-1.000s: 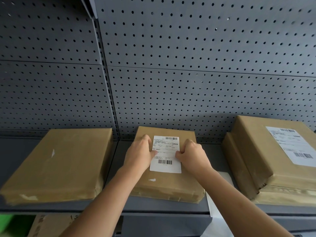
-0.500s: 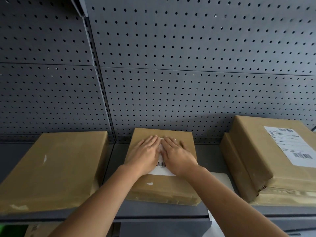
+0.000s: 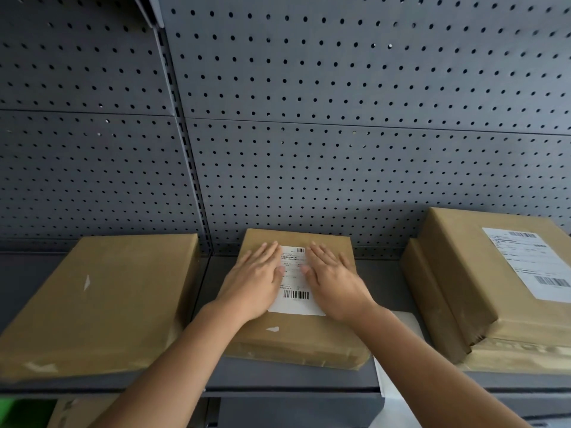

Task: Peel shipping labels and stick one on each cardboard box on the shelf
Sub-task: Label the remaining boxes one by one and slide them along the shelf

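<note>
Three brown cardboard boxes lie on a grey shelf (image 3: 287,378). The middle box (image 3: 293,338) carries a white shipping label (image 3: 295,291) with barcodes on its top. My left hand (image 3: 256,279) lies flat on the label's left edge, fingers spread. My right hand (image 3: 333,282) presses flat on the label's right edge. Both palms cover part of the label. The left box (image 3: 102,301) has a bare top with no label. The right box (image 3: 500,285) bears its own white label (image 3: 531,264).
A grey pegboard wall (image 3: 340,149) rises behind the boxes. A white sheet (image 3: 398,375) hangs over the shelf's front edge between the middle and right boxes. Below the shelf, another cardboard piece (image 3: 77,412) and something green (image 3: 21,412) show at the lower left.
My hands went from holding the label's sides, to lying together over its middle, to sliding apart towards its edges. The label's centre is uncovered again.
</note>
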{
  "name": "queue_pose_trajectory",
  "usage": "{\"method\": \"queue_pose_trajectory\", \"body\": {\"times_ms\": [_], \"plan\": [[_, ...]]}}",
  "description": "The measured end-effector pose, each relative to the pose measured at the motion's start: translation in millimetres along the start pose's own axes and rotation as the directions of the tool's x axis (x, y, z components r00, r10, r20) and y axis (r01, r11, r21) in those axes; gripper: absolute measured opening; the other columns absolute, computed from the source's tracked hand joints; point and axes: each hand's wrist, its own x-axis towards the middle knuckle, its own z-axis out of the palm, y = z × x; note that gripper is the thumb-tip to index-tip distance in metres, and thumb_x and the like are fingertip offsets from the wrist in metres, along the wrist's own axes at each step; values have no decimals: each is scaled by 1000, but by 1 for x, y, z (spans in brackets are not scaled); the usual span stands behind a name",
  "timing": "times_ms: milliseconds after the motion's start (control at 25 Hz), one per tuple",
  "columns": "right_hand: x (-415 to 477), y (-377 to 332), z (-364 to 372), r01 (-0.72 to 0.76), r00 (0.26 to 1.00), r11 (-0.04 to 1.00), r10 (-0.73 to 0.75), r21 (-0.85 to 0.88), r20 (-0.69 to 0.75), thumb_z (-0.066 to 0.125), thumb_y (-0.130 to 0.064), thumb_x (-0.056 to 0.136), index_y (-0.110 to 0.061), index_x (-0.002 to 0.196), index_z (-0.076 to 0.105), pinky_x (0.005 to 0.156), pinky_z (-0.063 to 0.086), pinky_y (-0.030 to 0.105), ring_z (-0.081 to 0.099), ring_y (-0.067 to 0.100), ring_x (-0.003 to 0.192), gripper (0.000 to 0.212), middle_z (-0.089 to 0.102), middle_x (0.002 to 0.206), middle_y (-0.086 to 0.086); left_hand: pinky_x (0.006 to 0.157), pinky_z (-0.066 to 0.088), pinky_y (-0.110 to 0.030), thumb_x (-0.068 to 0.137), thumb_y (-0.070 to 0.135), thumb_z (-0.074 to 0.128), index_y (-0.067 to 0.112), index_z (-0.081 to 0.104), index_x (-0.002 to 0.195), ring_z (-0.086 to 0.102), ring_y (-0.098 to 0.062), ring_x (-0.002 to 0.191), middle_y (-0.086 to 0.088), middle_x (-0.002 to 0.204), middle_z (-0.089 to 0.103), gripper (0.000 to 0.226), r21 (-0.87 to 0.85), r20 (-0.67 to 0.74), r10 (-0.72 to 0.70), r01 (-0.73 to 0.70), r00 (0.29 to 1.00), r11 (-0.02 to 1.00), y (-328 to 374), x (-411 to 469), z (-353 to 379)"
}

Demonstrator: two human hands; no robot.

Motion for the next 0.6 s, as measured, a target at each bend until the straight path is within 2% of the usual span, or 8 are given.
{"method": "queue_pose_trajectory", "body": {"times_ms": [160, 280, 520, 600], "plan": [[-17, -13, 9, 86, 995, 996, -86, -15, 51, 20, -43, 106, -23, 158, 20, 125, 3, 39, 8, 9, 153, 55, 17, 166, -5, 127, -1, -31, 110, 35, 17, 18, 6, 163, -5, -6, 155, 5, 170, -1, 57, 61, 69, 84, -88, 994, 994, 15, -17, 5], [-22, -14, 13, 57, 996, 996, -51, -74, 78, 16, -51, 104, -22, 158, 16, 125, 0, 41, 4, 7, 153, 62, 11, 166, -7, 128, 2, -34, 110, 37, 17, 20, 3, 163, -6, -5, 155, 6, 171, -2, 58, 88, 88, 60, -68, 994, 994, 10, -22, 8], [-35, 8, 4, -81, 995, 994, 85, -79, 51, 16, -50, 105, -21, 158, 16, 124, -4, 39, 2, 5, 152, 61, 12, 167, -7, 127, 0, -32, 109, 42, 15, 21, 0, 162, -5, -4, 155, 7, 170, -5, 59, 68, 94, -53, 47, 994, 997, -2, -33, 2], [-41, 4, 1, -70, 997, 995, 73, -69, 37, 17, -50, 104, -20, 159, 16, 124, -4, 38, 2, 7, 153, 62, 12, 167, -5, 128, 0, -32, 109, 42, 14, 20, 0, 162, -6, -5, 155, 6, 170, -5, 59, 51, 91, -46, 42, 995, 998, 2, -40, 0]]}}
